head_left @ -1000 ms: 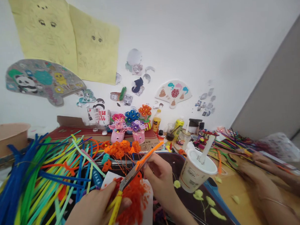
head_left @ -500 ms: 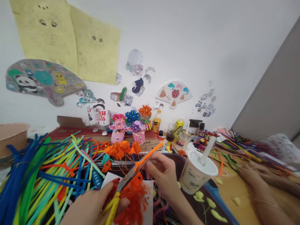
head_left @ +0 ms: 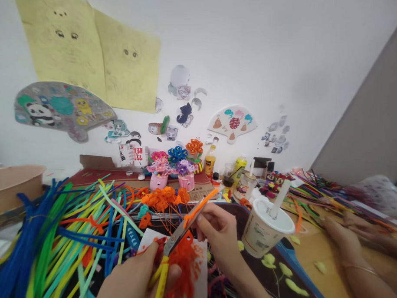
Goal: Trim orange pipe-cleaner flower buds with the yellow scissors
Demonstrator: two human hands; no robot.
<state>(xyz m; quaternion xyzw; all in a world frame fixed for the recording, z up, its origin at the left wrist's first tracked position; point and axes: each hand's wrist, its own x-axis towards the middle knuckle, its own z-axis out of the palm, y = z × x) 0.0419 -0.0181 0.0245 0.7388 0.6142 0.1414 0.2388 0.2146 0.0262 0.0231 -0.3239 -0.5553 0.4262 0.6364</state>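
Observation:
My left hand (head_left: pixel 128 275) is closed round the yellow handles of a pair of scissors (head_left: pixel 162 278), whose blades point up and to the right. Along the blades lies an orange pipe cleaner (head_left: pixel 203 202), pinched between the fingertips of my right hand (head_left: pixel 219 231). Whether the blades are parted is hard to make out. Under both hands, a heap of orange fuzz clippings (head_left: pixel 185 271) covers a white sheet of paper (head_left: pixel 203 270). Just beyond stand several orange pipe-cleaner flowers (head_left: pixel 163 198) on thin stems.
Loose coloured pipe cleaners (head_left: pixel 74 240) spread over the left side. A lidded cup with a straw (head_left: pixel 263 233) stands right of my right hand. Behind are pink flower pots (head_left: pixel 159 182) and bottles (head_left: pixel 209 159). Another person's arms (head_left: pixel 348 248) rest on the table at right.
The view has shifted slightly, so everything sits a little further right. Both hands keep the same hold on the scissors and the orange pipe cleaner.

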